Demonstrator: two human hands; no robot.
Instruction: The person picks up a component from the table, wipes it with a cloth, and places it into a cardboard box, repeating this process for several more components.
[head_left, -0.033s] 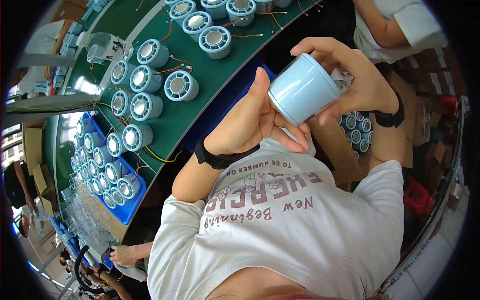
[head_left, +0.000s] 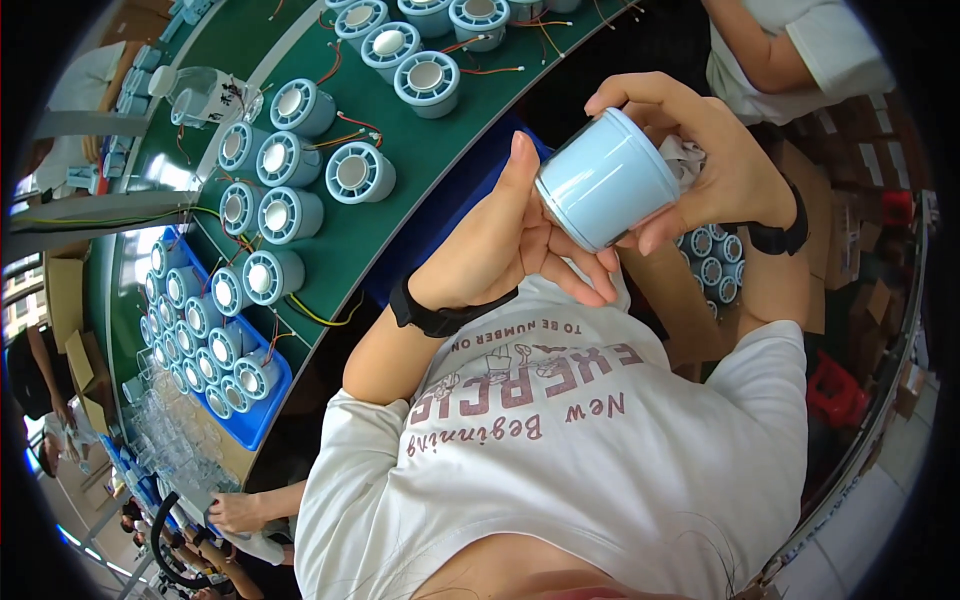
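Note:
A glossy light-blue cylindrical housing [head_left: 608,180] is held tilted between my two hands, above my shirt front. My left hand [head_left: 510,232] cups its left end, thumb raised and fingers stretched beneath it. Around the other end curls my right hand [head_left: 715,150], its fingers over the top and thumb below. A crumpled whitish cloth [head_left: 684,160] is tucked between that palm and the housing. The end faces are hidden. On the green table [head_left: 420,185] to the left stand several similar blue units, such as the nearest one [head_left: 360,173], with vented rims, silvery round centres and thin wires.
A blue tray [head_left: 268,418] of similar units lies at the left, near a clear bottle [head_left: 205,95]. An open carton [head_left: 660,300] at the right holds more units. Another person's arm [head_left: 750,50] is at upper right; a co-worker's hand [head_left: 238,512] is at lower left.
The co-worker's hand at lower left has shifted slightly left. The table units appear a touch further left. My hands and the housing stay almost unchanged.

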